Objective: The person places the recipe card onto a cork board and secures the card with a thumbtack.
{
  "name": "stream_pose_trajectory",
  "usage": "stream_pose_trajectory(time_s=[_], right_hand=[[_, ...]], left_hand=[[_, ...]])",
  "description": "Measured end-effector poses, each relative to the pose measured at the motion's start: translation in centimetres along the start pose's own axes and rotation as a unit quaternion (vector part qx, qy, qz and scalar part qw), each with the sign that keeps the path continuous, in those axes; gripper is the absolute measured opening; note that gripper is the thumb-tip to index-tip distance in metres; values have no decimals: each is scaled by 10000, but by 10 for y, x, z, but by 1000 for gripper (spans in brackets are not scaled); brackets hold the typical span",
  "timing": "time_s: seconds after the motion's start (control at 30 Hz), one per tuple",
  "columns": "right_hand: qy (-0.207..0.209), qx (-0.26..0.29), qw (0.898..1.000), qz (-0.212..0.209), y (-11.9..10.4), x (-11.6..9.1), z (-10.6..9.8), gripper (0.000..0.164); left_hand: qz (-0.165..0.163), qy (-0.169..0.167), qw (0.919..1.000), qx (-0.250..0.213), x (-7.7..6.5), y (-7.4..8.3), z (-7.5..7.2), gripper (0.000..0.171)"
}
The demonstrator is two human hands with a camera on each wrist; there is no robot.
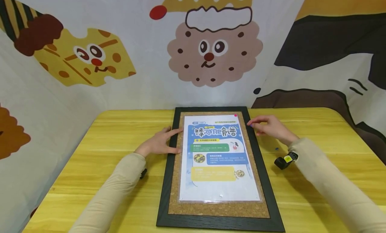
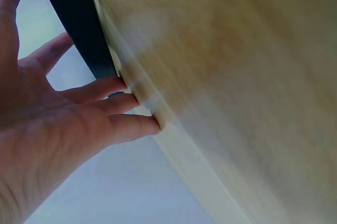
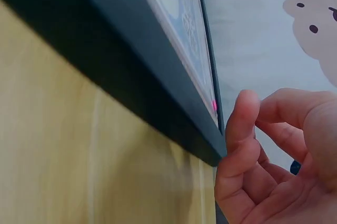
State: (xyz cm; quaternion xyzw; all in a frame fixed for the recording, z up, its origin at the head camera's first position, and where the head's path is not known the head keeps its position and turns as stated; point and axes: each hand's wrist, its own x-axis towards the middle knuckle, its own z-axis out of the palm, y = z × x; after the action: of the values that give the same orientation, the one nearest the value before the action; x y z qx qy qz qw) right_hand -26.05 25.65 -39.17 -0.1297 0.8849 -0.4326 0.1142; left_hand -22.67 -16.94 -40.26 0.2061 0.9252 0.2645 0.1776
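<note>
A black-framed [image 1: 220,223] corkboard [image 1: 218,209] lies on the table, with a printed poster [image 1: 208,191] in a clear sleeve over its cork. A pink pushpin [image 1: 235,115] sits at the poster's upper right corner. My left hand [image 1: 158,142] rests at the frame's left side, thumb and forefinger stretched across it to the poster's edge. Its other fingers are spread by the wood in the left wrist view. Beside the frame's upper right, my right hand [image 1: 269,127] pinches a small blue pushpin [image 1: 251,125] with curled fingers; the right wrist view hides the pin.
Another small blue piece [image 1: 276,148] lies on the yellow wooden table [image 1: 126,125], right of the board and near the right wrist. A cloth wall [image 1: 144,95] with cartoon prints stands directly behind the table's far edge.
</note>
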Motion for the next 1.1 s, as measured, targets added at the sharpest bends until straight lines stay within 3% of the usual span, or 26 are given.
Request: stream_pose_trajectory(time_s=[0.33,0.63,0.9,1.1], right_hand=[[-106,6,9999,6,-13,14,12,29],[-157,134,9993,-302,-25,32,27,20],[-193,-116,9988,-440,-43,46,39,19],[-311,-319,9982,-413,-47,56,53,17]], left_hand=[[-1,-33,10000,61,-2,-2,1,84],[6,-84,9999,122,-2,-3,1,83],[120,-45,9997,221,-2,-4,1,82],[34,-50,9998,197,-2,-3,3,83]])
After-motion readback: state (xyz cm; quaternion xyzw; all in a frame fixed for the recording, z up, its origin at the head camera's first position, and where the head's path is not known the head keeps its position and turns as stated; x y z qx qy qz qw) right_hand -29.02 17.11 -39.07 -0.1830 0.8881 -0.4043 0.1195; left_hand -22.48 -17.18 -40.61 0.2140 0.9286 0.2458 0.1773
